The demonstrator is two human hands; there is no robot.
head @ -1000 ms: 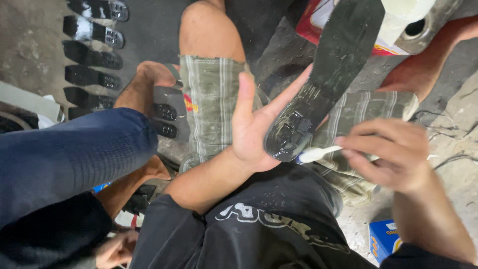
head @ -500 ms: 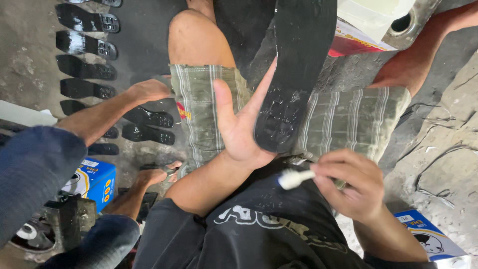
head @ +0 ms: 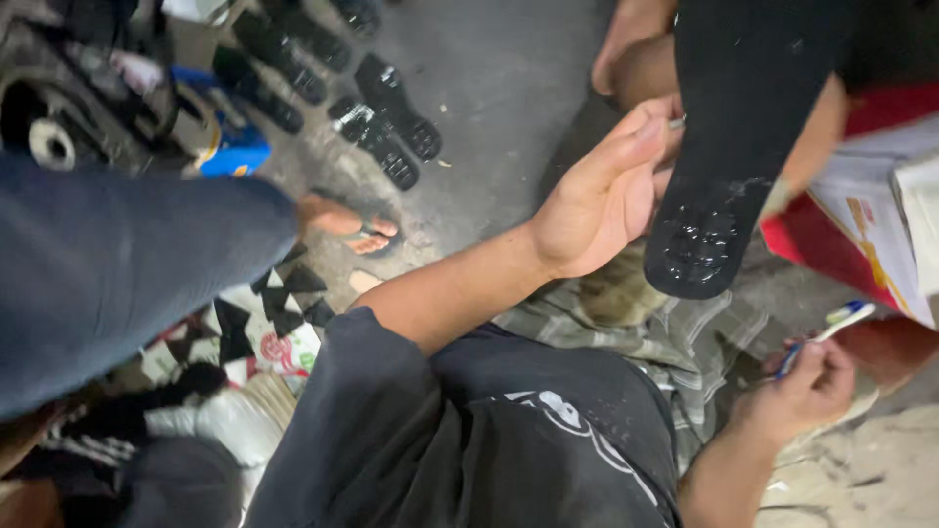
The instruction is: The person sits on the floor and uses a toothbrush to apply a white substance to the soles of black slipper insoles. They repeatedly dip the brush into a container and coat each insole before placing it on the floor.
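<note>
My left hand (head: 602, 196) grips a long black rubber shoe sole (head: 743, 137) by its edge, held upright above my lap, its heel end wet and glossy. My right hand (head: 797, 396) sits lower right near my knee, fingers closed on a white and blue toothbrush (head: 831, 328) that points up and right, apart from the sole. I wear a black shirt and plaid shorts (head: 636, 332).
Several black soles (head: 386, 127) lie in rows on the grey concrete floor at upper left. Another person's blue-trousered leg (head: 117, 274) and sandalled foot (head: 352, 225) cross the left side. A blue box (head: 230, 147) and a red and white carton (head: 871, 215) stand nearby.
The view has swung right and down. My right hand has dropped away from the sole with the toothbrush. The other person's arm is gone from view; their leg now fills the left.
</note>
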